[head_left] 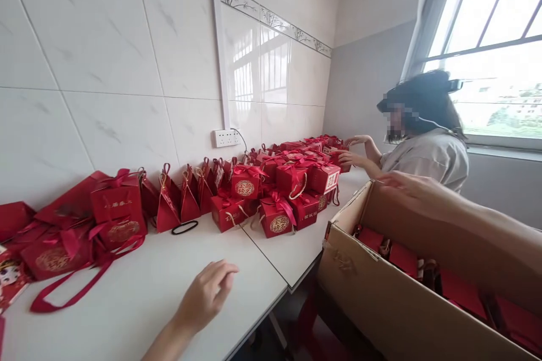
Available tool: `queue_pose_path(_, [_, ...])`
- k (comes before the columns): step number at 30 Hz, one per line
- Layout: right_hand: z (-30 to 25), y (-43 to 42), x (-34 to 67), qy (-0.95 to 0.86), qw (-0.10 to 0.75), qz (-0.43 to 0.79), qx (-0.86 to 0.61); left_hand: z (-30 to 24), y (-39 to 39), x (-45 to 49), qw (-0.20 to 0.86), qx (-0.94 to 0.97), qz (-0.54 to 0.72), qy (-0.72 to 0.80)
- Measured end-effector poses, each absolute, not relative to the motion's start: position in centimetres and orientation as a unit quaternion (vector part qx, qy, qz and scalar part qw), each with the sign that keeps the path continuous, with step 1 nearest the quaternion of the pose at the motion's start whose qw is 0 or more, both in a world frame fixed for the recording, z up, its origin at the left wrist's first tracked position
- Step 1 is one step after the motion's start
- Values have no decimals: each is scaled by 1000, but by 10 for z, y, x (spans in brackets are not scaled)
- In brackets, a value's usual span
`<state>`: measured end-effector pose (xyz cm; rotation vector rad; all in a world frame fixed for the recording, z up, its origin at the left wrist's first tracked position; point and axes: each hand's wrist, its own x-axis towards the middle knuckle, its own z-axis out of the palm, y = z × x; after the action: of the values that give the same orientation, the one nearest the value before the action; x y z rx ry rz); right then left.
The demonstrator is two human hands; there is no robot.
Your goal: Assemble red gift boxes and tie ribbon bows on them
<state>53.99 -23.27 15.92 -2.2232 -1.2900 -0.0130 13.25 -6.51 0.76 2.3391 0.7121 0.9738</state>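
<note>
My left hand [207,293] hovers over the front of the white table [237,321], its fingers loosely bent and nothing seen in them. On the right, my right hand [404,187] is over the far rim of an open cardboard box [372,287]; it is smeared by motion, so its fingers are unclear. Red gift boxes [404,260] lie in rows inside that box. Ahead of my left hand stands a pile of red gift boxes with gold print, ribbons and cord handles, the nearest a gift box [277,217] with a ribbon bow.
Red triangular boxes [168,203] line the wall beside a black loop [184,228]. At left, larger red gift bags [118,208] trail a ribbon [76,299]. A co-worker [432,146] reaches into the far pile. A socket strip [227,137] is on the wall.
</note>
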Motion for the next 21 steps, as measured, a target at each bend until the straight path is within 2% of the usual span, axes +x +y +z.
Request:
queue_pose_path(2, [156,-193,512,-627,190,-30,-755,-6,-44,113,193,864,360,293])
queue_pose_path(4, [151,-149,482,-730,167,-17,-663,-15,-34,102,162,862,363,315])
queue_pose_path(7, [138,-80,442,-772,227,36,-592,-19,-36,103,154,856,369,329])
queue_pose_path(14, [112,45,398,-725,314,69,-609,-26,-43,107,222,803,408,374])
queue_pose_path(17, [111,57,400,-709,344,68,-612,-26,-35,98,251,767,416,419])
queue_pose_path(21, [112,33,387,-686,395,22,-610,-21,-21,94,302,705,443,464])
